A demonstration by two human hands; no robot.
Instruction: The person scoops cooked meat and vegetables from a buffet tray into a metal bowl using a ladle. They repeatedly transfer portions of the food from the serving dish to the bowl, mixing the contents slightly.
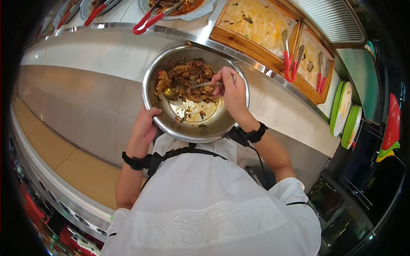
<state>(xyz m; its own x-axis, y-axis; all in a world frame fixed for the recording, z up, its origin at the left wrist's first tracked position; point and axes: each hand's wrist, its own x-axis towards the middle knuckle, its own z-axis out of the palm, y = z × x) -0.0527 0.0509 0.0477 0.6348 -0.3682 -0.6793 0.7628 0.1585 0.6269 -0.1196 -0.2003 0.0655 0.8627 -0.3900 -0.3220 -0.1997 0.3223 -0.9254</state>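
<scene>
A large stainless steel mixing bowl [195, 136] is held before my chest. My left hand [146, 123] grips its lower left rim, thumb on top. Chunks of braised meat [193, 75] with bits of pepper fill the far side of the bowl; a little oily liquid and scraps lie on the bare near side. My right hand [229, 88] reaches over the right rim and holds a metal spoon [200, 85] by its handle. The spoon's bowl, with some oil in it, rests against the meat at the left.
Beyond the bowl runs a counter with a metal edge [118, 27]. On it are a grey serving dish [208, 7], red-handled tongs [149, 22] and paper-lined wooden trays [250, 48]. Stacked green-rimmed plates [341, 108] stand at the right end. Another counter [77, 195] runs along the lower left.
</scene>
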